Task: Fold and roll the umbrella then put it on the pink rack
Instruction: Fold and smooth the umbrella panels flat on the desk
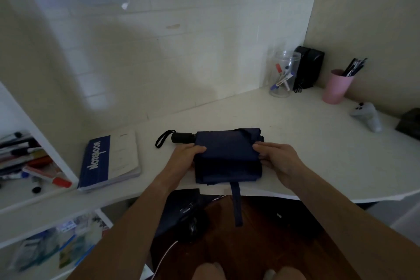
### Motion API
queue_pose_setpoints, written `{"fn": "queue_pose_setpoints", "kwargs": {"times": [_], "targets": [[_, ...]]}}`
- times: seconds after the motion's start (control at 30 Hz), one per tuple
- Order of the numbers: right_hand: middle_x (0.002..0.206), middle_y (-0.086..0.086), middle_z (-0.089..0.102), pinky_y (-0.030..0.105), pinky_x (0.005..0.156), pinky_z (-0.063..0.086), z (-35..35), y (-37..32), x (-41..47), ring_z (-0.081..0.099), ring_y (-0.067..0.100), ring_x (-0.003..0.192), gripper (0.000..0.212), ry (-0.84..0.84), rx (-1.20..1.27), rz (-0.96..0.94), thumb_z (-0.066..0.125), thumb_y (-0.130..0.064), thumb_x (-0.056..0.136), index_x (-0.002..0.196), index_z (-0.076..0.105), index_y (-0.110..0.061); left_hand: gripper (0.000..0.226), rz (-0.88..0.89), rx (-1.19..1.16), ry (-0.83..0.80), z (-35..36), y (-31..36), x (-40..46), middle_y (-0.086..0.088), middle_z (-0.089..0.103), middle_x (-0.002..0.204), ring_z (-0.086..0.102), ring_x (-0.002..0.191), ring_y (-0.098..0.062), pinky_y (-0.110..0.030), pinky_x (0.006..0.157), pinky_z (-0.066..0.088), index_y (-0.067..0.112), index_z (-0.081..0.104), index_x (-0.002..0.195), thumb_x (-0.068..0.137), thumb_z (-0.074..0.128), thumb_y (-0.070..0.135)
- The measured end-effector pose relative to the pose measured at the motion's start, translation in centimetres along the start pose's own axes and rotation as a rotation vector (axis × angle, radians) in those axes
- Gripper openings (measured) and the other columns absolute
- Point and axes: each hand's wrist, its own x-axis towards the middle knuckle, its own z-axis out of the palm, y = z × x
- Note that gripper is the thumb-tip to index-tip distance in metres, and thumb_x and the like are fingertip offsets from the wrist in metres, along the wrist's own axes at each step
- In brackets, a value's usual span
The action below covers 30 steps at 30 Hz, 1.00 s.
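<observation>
Two hands gripped the folded navy umbrella (227,157) at the near edge of the white table (318,143): left hand (185,154) pinching its left side, right hand (277,159) its right. Strap (236,204) dangling off the edge. Fingertips partly tucked under fabric. "Notebook" readable on the blue notebook (109,161) left of it. Shelf clutter too blurred to identify.
</observation>
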Motion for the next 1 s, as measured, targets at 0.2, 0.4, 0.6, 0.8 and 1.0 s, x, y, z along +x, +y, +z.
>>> {"fn": "queue_pose_setpoints", "kwargs": {"times": [0.2,0.4,0.6,0.8,1.0], "targets": [[0.093,0.014,0.072,0.034,0.079,0.054,-0.7,-0.2,0.3,0.066,0.025,0.085,0.01,-0.067,0.049,0.046,0.069,-0.011,0.088,0.096,0.073,-0.005,0.032,-0.024,-0.088,-0.082,-0.3,-0.1,-0.3,-0.003,0.078,0.099,0.069,0.098,-0.024,-0.037,0.089,0.05,0.011,0.076,0.093,0.074,0.078,0.037],[0.104,0.019,0.075,0.041,0.091,0.058,-0.6,0.6,0.1,0.069,0.028,0.094,0.019,-0.111,-0.086,-0.064,0.074,-0.022,0.089,0.094,0.074,-0.003,0.038,0.041,0.123,0.008,0.2,-0.8,-0.3,-0.005,0.071,0.09,0.063,0.085,-0.012,-0.024,0.076,0.047,0.009,0.069,0.081,0.1,0.059,0.041],[0.102,0.016,0.077,0.038,0.09,0.055,-1.7,0.6,-0.2,0.071,0.029,0.099,0.025,-0.18,0.067,-0.036,0.06,-0.021,0.099,0.099,0.072,0.001,0.019,-0.028,-0.06,0.024,0.0,-0.2,-0.9,-0.007,0.06,0.074,0.053,0.072,-0.02,-0.033,0.069,0.04,0.009,0.064,0.074,0.09,0.058,0.017],[0.106,0.008,0.078,0.037,0.093,0.057,-1.4,0.1,-1.7,0.073,0.026,0.101,0.03,-0.294,-0.161,-0.07,0.077,-0.022,0.086,0.11,0.075,-0.005,0.027,0.025,-0.04,-0.089,-0.3,-0.9,-1.5,-0.003,0.04,0.068,0.032,0.069,-0.02,-0.039,0.072,0.026,0.019,0.04,0.062,0.055,0.057,0.039],[0.109,0.007,0.078,0.037,0.098,0.054,-2.2,-0.1,-2.2,0.073,0.023,0.105,0.027,-0.357,-0.163,-0.117,0.076,-0.012,0.085,0.111,0.076,-0.007,0.021,0.11,0.004,-0.12,0.6,-1.1,-1.4,0.012,0.079,0.086,0.074,0.08,-0.004,-0.01,0.066,0.051,0.019,0.078,0.092,0.094,0.069,0.037]]}}
